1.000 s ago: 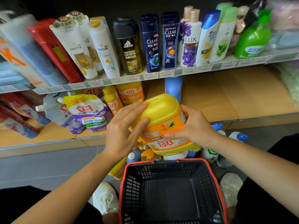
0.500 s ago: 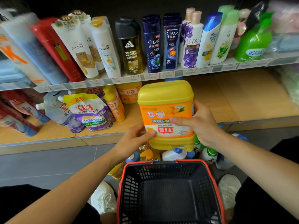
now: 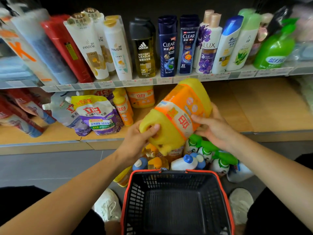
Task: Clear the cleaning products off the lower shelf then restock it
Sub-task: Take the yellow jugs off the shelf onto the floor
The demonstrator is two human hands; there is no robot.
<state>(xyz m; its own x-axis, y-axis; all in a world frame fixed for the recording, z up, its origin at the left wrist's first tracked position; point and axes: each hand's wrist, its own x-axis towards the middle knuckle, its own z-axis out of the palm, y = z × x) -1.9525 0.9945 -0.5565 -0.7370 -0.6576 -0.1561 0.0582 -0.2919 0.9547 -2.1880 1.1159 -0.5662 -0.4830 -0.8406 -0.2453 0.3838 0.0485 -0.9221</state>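
Pale wooden boards form the lower shelf, soft glossy refill pouches slumped near its left front edge; a black lattice-walled plastic basket, red-rimmed, sits on the grey floor; the boxy yellow jug, orange-labelled, tilts in the air over the shelf's front edge, above crowded capped bottles between shelf and basket; the left hand grips its handle end, the right hand clasps its labelled side.

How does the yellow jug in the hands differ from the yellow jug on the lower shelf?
The held jug is tilted, gripped by the left hand and right hand; the shelf jug stands upright, untouched. The held jug shows nearly whole; the shelf jug's top hides behind the upper shelf. Both are yellow with orange labels.
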